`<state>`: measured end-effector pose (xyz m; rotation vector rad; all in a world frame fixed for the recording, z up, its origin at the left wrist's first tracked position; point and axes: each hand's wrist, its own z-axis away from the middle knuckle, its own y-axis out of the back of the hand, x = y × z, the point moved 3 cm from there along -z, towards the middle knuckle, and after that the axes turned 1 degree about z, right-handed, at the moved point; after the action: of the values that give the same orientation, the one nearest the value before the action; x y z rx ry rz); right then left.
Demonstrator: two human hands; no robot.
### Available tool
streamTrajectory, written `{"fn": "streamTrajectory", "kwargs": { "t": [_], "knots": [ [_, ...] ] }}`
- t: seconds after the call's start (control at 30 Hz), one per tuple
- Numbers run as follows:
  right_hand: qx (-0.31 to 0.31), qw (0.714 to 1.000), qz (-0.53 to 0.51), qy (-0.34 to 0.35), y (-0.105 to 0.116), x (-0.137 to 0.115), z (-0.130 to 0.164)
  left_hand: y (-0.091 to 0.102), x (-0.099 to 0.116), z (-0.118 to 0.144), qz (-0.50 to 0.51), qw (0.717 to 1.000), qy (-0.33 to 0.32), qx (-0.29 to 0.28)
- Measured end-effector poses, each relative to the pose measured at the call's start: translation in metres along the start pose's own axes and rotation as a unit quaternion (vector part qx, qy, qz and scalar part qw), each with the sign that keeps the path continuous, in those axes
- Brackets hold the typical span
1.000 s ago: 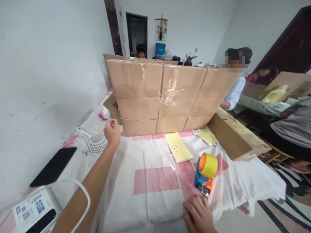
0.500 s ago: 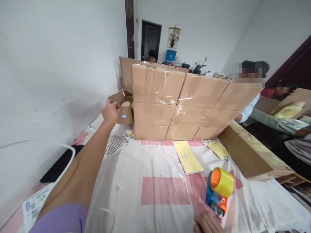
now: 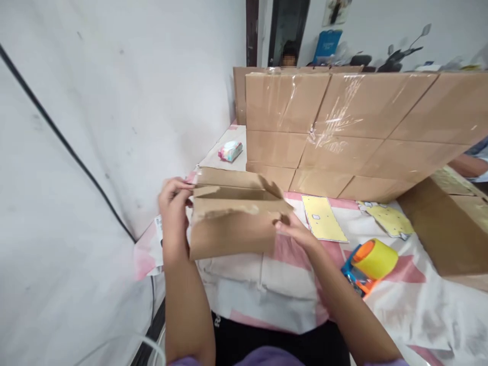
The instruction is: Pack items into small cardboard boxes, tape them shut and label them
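Both hands have come together since half a second ago: the left hand (image 3: 172, 203), earlier stretched toward the stack, and the right hand (image 3: 296, 230) now clamp the ends of a small open brown cardboard box (image 3: 232, 223), held just above the pink-and-white bedsheet (image 3: 290, 284). Looks like the flap-folding step; closing it would call for tucking those creased, floppy flaps flat. Matte corrugated board; glossy taped cartons (image 3: 343, 127) behind, plus a yellow-roll tape dispenser (image 3: 369, 264).
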<state>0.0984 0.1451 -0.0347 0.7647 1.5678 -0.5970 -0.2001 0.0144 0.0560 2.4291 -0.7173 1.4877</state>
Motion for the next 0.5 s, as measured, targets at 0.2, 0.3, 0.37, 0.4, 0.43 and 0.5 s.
{"fn": "streamTrajectory", "kwargs": {
  "t": [0.2, 0.3, 0.37, 0.4, 0.43, 0.5],
  "knots": [
    [0.032, 0.969, -0.208, -0.129, -0.007, 0.029, 0.033, -0.01, 0.025, 0.065, 0.087, 0.995, 0.026, -0.046],
    [0.094, 0.959, -0.233, -0.133, 0.002, 0.036, 0.05, -0.001, 0.02, 0.091, 0.042, 0.994, 0.06, -0.084],
    [0.117, 0.954, -0.24, -0.138, 0.009, 0.038, 0.052, 0.003, 0.014, 0.106, -0.011, 0.985, 0.071, -0.157],
    [0.126, 0.952, -0.242, -0.141, 0.011, 0.038, 0.052, 0.005, 0.013, 0.112, -0.03, 0.978, 0.066, -0.194],
    [0.137, 0.95, -0.243, -0.141, 0.013, 0.038, 0.052, 0.006, 0.012, 0.117, -0.045, 0.972, 0.054, -0.223],
    [0.155, 0.948, -0.242, -0.139, 0.016, 0.038, 0.051, 0.01, 0.012, 0.123, -0.064, 0.966, 0.025, -0.248]
  ]
}}
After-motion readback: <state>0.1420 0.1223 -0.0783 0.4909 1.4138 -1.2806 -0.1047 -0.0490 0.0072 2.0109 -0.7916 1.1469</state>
